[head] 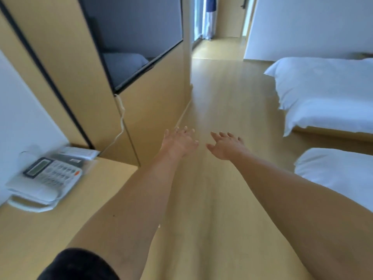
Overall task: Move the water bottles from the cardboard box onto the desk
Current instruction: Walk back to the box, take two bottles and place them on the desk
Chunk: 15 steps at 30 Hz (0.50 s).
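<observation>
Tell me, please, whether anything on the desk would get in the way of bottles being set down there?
Partly. A telephone and some papers occupy the desk's far left corner; the near part looks bare. Both the left hand and right hand are empty, and no box or bottles are visible.

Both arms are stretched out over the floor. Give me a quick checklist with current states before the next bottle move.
1. Left hand free: ok, fingers spread, holding nothing.
2. Right hand free: ok, open and empty.
3. Cardboard box located: not ok, none in view.
4. Water bottles located: not ok, none visible.
5. Room on the light wooden desk: ok, bare surface beside the white corded telephone.
6. Path along the wooden floor: ok, though a person stands in the far doorway.
</observation>
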Tool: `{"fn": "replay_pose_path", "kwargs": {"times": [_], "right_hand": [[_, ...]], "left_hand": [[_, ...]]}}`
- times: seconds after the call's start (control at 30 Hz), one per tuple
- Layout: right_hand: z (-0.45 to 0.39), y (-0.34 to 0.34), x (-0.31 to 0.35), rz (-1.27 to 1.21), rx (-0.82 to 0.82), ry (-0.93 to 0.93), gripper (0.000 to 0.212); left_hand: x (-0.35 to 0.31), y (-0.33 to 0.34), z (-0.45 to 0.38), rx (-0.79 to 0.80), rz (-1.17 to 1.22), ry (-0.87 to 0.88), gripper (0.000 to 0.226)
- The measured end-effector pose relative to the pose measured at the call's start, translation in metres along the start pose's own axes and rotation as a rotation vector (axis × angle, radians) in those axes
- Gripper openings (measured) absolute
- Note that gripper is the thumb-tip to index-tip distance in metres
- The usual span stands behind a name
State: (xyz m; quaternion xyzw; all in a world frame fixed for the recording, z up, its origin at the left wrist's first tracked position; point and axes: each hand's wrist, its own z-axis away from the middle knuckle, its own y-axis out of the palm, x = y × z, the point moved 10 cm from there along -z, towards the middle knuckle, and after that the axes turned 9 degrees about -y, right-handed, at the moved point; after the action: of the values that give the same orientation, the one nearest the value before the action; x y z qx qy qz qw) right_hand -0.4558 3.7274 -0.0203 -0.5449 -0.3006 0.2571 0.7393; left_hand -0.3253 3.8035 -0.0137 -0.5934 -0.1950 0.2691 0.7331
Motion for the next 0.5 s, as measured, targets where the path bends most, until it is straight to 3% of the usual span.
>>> {"fn": "replay_pose_path", "kwargs": {"times": [0.27, 0.5], "right_hand": [[0.025, -0.013, -0.147, -0.060, 0.013, 0.244, 0.065], [0.007, -0.018, -0.218, -0.071, 0.017, 0.362, 0.065]], "left_hand": [[-0.142, 0.009, -0.041, 0.049, -0.021, 0.137, 0.060], [-0.204, 0.023, -0.106, 0.101, -0.062, 0.203, 0.064]]}}
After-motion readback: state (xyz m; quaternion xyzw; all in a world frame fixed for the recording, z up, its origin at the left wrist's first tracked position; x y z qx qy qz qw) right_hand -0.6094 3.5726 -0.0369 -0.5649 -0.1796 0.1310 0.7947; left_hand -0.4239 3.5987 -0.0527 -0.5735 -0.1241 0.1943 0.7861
